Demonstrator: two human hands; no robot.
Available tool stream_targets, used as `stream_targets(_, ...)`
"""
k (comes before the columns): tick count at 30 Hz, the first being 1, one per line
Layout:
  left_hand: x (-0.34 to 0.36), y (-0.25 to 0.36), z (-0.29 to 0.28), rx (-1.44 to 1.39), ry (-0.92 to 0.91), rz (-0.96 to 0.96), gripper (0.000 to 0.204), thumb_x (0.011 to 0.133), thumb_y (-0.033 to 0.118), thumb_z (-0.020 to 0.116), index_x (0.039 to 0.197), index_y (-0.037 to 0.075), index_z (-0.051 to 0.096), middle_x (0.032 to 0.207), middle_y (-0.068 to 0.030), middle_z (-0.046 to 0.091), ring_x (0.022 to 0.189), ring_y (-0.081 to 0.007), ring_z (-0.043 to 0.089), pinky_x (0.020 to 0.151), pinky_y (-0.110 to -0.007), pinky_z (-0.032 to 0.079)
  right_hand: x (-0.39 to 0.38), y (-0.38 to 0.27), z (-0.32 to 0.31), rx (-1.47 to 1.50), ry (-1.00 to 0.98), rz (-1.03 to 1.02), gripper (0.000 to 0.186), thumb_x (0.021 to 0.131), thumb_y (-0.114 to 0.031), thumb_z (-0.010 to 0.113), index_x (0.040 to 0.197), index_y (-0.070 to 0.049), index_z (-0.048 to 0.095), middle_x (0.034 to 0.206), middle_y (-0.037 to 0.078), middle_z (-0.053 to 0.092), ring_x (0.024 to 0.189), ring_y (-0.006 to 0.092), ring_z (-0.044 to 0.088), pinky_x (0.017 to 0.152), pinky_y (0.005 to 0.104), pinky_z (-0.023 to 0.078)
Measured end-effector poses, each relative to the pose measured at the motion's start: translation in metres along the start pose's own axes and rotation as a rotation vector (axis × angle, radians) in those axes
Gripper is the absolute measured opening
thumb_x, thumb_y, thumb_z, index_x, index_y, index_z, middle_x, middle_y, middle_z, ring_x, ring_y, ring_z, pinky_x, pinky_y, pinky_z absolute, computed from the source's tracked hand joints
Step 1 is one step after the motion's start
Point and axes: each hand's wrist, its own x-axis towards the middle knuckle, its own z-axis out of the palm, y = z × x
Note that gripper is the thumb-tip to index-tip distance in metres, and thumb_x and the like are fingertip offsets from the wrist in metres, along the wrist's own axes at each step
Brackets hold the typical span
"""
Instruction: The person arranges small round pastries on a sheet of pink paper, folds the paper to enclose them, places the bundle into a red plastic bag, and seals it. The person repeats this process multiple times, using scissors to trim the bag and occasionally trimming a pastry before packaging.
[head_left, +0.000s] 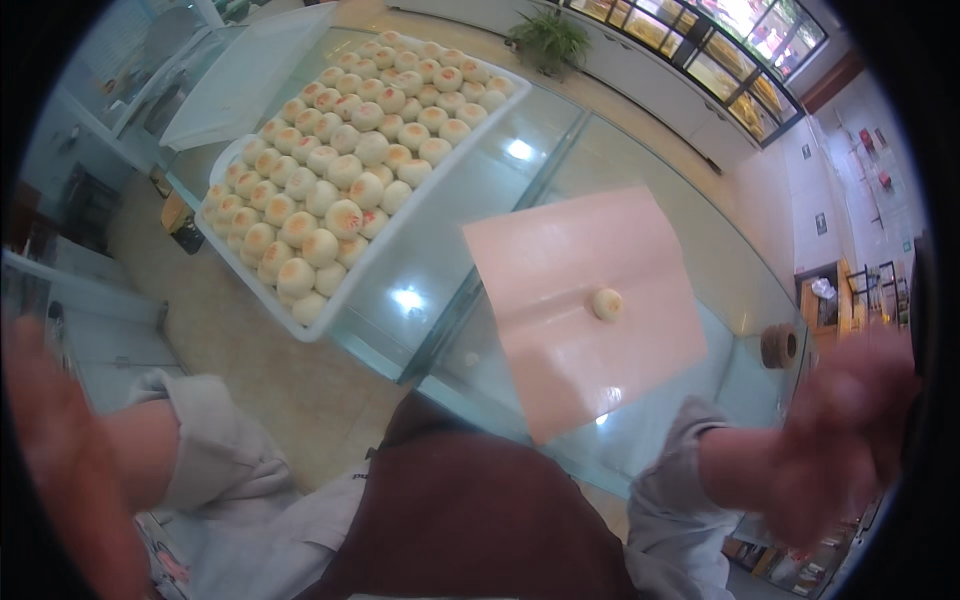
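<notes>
My left hand (65,450) is raised at the far left edge, partly cut off and blurred. My right hand (835,435) is raised at the right edge, smeared so that its fingers cannot be made out. Neither is touching the pale pink sheet (550,290) that lies creased on the glass counter (390,330). One small round pastry (607,304) sits near the middle of that sheet. To the upper left, a white plastic tray (310,330) holds several rows of pale round pastries (343,218), some stamped red on top.
An empty translucent white bin (225,95) stands behind the tray. A brown roll (778,346) lies at the counter's right end. Farther back are a green plant (540,40), a display case (690,55) and a wooden shelf (818,305). Tiled floor (220,350) shows at the left.
</notes>
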Motion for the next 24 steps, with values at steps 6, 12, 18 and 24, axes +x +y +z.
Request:
stream_targets(6, -0.078, -0.089, 0.088, 0.143, -0.242, -0.742, 0.037, 0.093, 0.010, 0.078, 0.126, 0.002, 0.064, 0.129, -0.0202, 0.067, 0.104, -0.0354, 0.067, 0.090, -0.040, 0.055, -0.047, 0.120, 0.133, -0.190, -0.648, 0.404, 0.043, 0.094, -0.013, 0.077, 0.134, -0.004, 0.066, 0.124, 0.020, 0.071, 0.101, 0.0354, 0.072, 0.091, 0.0430, 0.059)
stream_targets(12, -0.114, -0.126, 0.130, 0.442, -0.596, -0.784, 0.050, 0.086, 0.029, 0.085, 0.128, 0.007, 0.067, 0.145, -0.0218, 0.059, 0.130, -0.0421, 0.058, 0.109, -0.051, 0.050, -0.080, 0.181, 0.251, -0.562, -0.920, 0.115, 0.055, 0.081, -0.017, 0.082, 0.133, -0.012, 0.065, 0.125, 0.020, 0.061, 0.112, 0.0429, 0.065, 0.094, 0.0496, 0.055)
stream_targets(18, -0.108, -0.140, 0.129, 0.494, -0.736, -0.786, 0.049, 0.087, 0.040, 0.081, 0.122, 0.009, 0.070, 0.128, -0.0195, 0.062, 0.118, -0.0406, 0.061, 0.100, -0.051, 0.052, -0.086, 0.192, 0.282, -0.735, -1.001, 0.100, 0.047, 0.079, -0.022, 0.080, 0.124, -0.012, 0.071, 0.125, 0.019, 0.061, 0.111, 0.0416, 0.063, 0.095, 0.0502, 0.054)
stream_targets(24, -0.089, -0.158, 0.126, 0.420, -0.962, -0.850, 0.055, 0.083, 0.050, 0.081, 0.122, 0.012, 0.074, 0.122, -0.0179, 0.065, 0.117, -0.0377, 0.065, 0.099, -0.049, 0.054, -0.074, 0.192, 0.289, -0.735, -1.042, 0.137, 0.037, 0.077, -0.023, 0.079, 0.112, -0.011, 0.074, 0.123, 0.019, 0.061, 0.113, 0.0403, 0.062, 0.099, 0.0494, 0.051)
